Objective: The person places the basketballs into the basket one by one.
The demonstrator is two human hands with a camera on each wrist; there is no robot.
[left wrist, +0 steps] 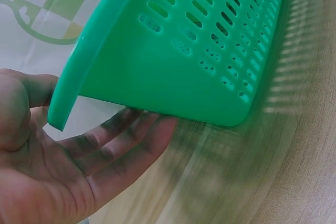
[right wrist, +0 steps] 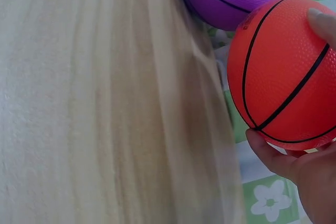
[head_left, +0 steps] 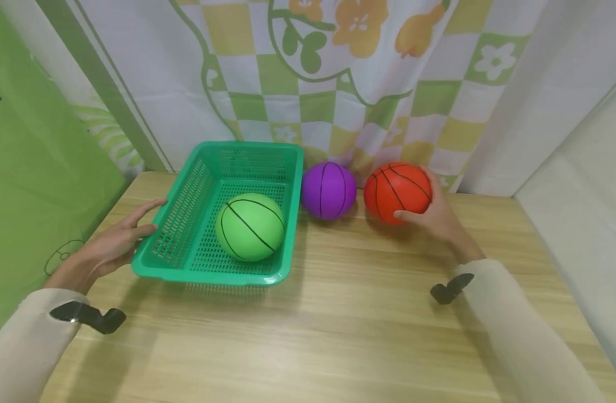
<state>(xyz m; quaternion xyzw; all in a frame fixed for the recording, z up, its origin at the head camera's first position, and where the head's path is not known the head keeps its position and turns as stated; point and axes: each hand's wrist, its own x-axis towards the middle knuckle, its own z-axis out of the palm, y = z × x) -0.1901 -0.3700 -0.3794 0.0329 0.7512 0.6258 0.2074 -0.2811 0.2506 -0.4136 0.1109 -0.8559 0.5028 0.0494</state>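
My right hand grips a red toy basketball, thumb on the near side and fingers round its right and far side. Just left of it rests a purple ball with black lines, against the green plastic basket. Inside the basket lies a light green ball. My left hand is at the basket's left side. In the left wrist view, its thumb lies by the rim and its fairly straight fingers touch the outer wall from below.
All this stands on a light wooden table. Behind hangs a patterned curtain close to the balls and basket. Green cloth covers the left side, and a white surface rises along the right edge.
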